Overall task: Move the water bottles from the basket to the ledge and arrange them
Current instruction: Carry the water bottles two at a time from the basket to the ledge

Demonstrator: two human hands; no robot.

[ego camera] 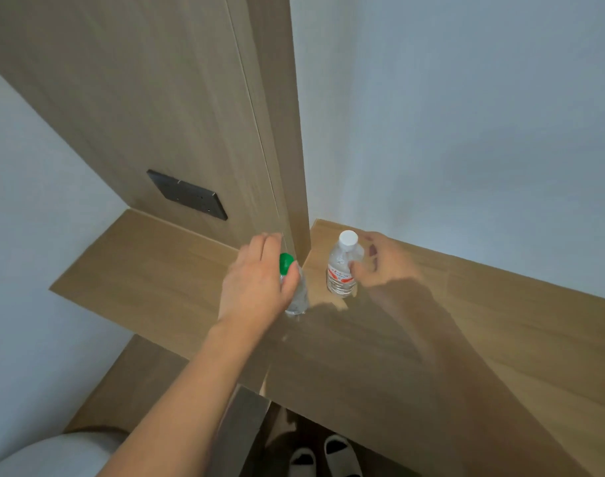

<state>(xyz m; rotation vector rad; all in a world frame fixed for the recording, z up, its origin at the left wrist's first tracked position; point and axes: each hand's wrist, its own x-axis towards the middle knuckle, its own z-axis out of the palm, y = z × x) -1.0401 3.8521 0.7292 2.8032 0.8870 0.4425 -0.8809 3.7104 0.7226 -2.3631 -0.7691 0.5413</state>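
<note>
Pale blue-white walls (466,98), vertical wood-grain panel (156,80) far left, dark rectangular wall plate (187,195) on the panel, wood floor (122,383) near left.

You have a wooden ledge (500,321) running along the pale wall and wrapping round a wooden panel. Two clear bottles stand upright on it near the panel's corner. The white-capped bottle (343,266), with a red label, sits just right of the corner. The green-capped bottle (296,290) stands near it to the left, closer to the ledge's front edge.
</note>
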